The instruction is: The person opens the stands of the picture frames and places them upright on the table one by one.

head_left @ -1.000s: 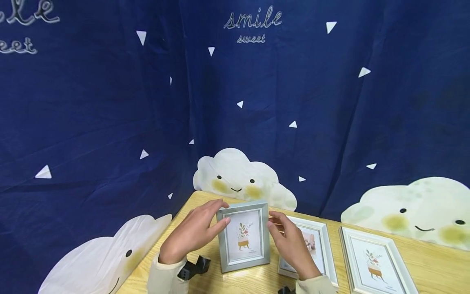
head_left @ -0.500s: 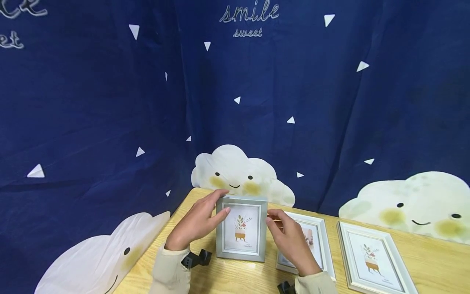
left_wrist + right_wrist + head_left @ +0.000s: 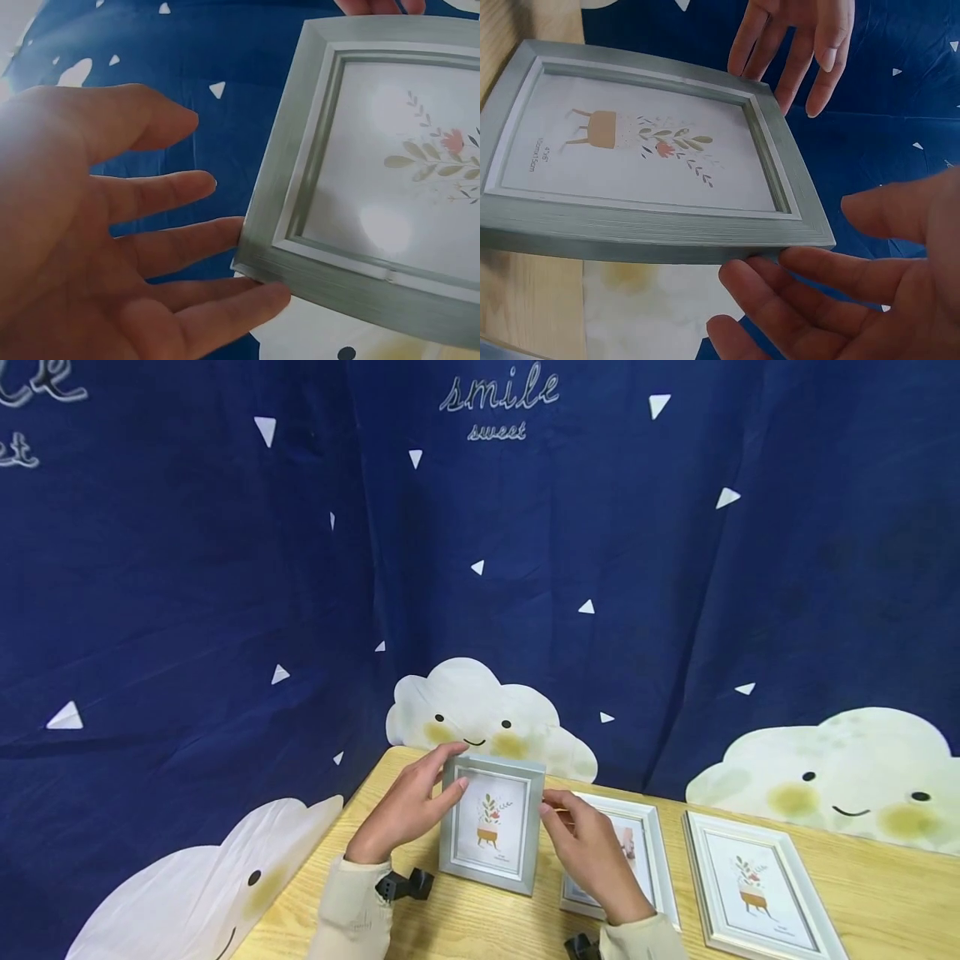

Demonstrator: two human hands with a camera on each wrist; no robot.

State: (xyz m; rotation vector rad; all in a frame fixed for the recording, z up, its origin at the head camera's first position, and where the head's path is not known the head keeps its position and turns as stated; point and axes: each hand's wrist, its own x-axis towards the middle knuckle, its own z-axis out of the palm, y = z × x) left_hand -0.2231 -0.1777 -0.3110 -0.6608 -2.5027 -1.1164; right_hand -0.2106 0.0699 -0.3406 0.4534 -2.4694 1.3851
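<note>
My left grip [image 3: 411, 802] is spread, its straight fingertips meeting the upper left corner of a grey-green picture frame [image 3: 491, 818], its thumb apart from the edge. My right grip [image 3: 588, 852] is loosely extended too, fingertips touching the frame's right side, thumb free. Neither is closed around it; the frame stands upright on the wooden surface [image 3: 885, 885] between my grips, showing leaves and a red flower in an orange pot on legs. Below my right grip and partly hidden by it, a pale frame [image 3: 643, 852] lies flat; farther right lies a white frame [image 3: 761, 885] with a similar plant print. Beyond both grips hangs a dark blue curtain [image 3: 487, 610] with white triangles and a smiling cloud [image 3: 491, 718]
</note>
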